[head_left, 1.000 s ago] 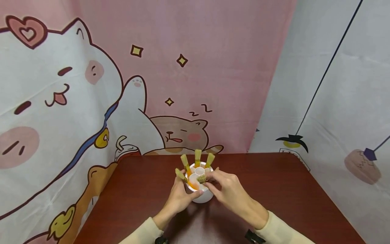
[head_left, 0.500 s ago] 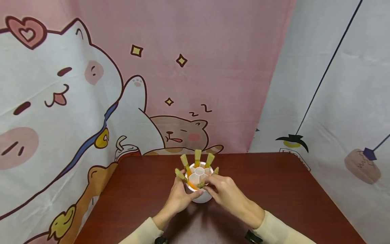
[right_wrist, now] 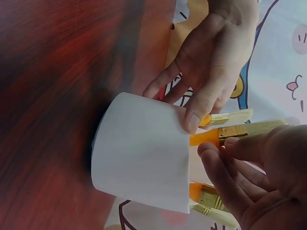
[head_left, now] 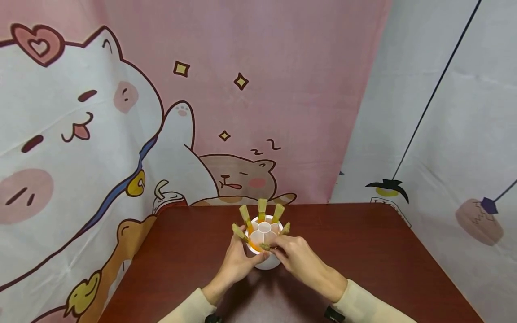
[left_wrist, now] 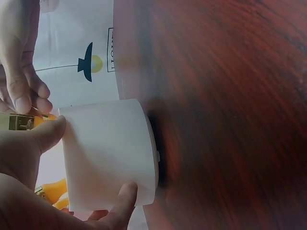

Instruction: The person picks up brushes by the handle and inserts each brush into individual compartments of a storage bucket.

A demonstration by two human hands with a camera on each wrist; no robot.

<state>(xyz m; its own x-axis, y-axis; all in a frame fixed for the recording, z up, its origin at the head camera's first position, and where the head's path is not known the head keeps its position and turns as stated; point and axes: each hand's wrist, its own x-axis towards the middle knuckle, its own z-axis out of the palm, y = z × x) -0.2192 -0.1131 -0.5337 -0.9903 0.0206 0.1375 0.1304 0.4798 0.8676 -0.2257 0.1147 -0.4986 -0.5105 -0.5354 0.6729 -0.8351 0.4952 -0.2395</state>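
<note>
A white round holder (head_left: 269, 263) with a divided top stands upright on the table. My left hand (head_left: 235, 262) grips its left side, thumb at the front rim and fingers reaching round the wall. In the right wrist view, my right hand (right_wrist: 261, 167) pinches a flat paintbrush (right_wrist: 232, 133) near its metal band. The orange handle of this paintbrush (right_wrist: 204, 138) goes down inside the front rim, and its lower end is hidden. Several more orange-handled paintbrushes (head_left: 262, 207) stand around the holder, bristles up and leaning outward.
The holder stands on a dark red-brown table (head_left: 363, 260). Behind it hangs a pink and white cloth (head_left: 307, 103) printed with cartoon animals. A pale cloth (head_left: 452, 134) continues along the right side.
My right hand has lowered the paintbrush toward the holder's front compartment. A paintbrush on the right side, earlier covered by that hand, shows now. My left hand stays in place.
</note>
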